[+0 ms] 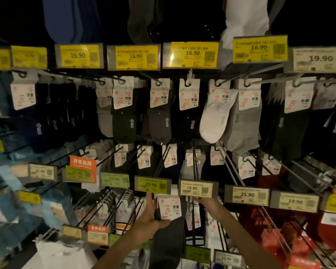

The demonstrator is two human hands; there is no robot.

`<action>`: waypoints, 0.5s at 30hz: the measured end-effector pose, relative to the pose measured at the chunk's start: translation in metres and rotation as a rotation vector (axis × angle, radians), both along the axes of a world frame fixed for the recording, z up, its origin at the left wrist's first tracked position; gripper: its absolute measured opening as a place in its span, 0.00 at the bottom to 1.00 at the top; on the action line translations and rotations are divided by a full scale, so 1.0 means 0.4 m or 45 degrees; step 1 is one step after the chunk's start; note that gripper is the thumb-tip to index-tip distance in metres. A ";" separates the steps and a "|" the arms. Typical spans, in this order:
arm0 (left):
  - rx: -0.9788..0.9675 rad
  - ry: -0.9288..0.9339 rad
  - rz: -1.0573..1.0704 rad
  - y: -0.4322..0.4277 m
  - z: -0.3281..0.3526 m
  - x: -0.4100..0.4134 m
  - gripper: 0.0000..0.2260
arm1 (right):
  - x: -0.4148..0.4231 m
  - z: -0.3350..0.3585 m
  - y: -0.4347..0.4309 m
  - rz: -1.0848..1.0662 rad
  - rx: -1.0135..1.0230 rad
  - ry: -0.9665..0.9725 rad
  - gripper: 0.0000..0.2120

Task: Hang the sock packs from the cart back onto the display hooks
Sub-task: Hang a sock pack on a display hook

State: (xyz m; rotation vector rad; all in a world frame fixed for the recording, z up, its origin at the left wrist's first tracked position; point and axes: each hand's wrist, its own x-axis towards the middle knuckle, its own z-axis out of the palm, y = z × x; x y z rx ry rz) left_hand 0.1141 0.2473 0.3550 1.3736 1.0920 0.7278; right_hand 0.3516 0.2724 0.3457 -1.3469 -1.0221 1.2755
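A dark grey sock pack (168, 210) with a white card label hangs low in the middle of the display, just under the 25.90 price tag (152, 185). My left hand (150, 216) grips the pack at the card's left edge, thumb under it. My right hand (204, 200) reaches up behind the 19.90 price tag (197, 188), its fingers hidden by the tag. The top of the pack's card sits right below the tags, so the hook it meets is hidden. No cart is in view.
Rows of hooks (231, 167) with hanging sock packs fill the wall above and to both sides. Yellow 16.90 tags (135, 56) line the top row. Long hook arms stick out toward me at left and right. Red packs (279, 239) hang at lower right.
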 end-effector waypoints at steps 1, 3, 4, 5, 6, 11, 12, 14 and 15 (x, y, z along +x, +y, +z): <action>-0.029 -0.007 -0.003 -0.010 -0.002 -0.006 0.49 | -0.011 0.006 -0.026 0.044 0.021 -0.055 0.14; -0.061 -0.027 -0.030 -0.032 -0.007 -0.020 0.47 | -0.037 -0.002 -0.086 0.059 0.001 -0.093 0.12; -0.062 -0.023 -0.044 -0.044 -0.008 -0.027 0.45 | -0.054 -0.004 -0.121 0.056 -0.014 -0.081 0.12; -0.059 -0.018 -0.063 -0.057 -0.008 -0.033 0.43 | -0.070 -0.004 -0.155 0.054 -0.026 -0.062 0.12; -0.058 -0.020 -0.084 -0.071 -0.007 -0.039 0.43 | -0.086 -0.002 -0.190 0.065 -0.039 -0.049 0.12; -0.092 -0.101 -0.145 -0.144 -0.011 -0.054 0.43 | -0.178 0.008 -0.322 0.109 -0.053 -0.016 0.17; -0.114 -0.146 -0.149 -0.154 -0.011 -0.057 0.42 | -0.188 0.009 -0.337 0.120 -0.023 -0.045 0.20; -0.221 -0.266 -0.164 -0.164 0.000 -0.065 0.41 | -0.200 0.020 -0.355 0.156 0.014 -0.111 0.27; -0.288 -0.306 -0.178 -0.170 0.006 -0.073 0.40 | -0.209 0.027 -0.367 0.183 0.032 -0.148 0.30</action>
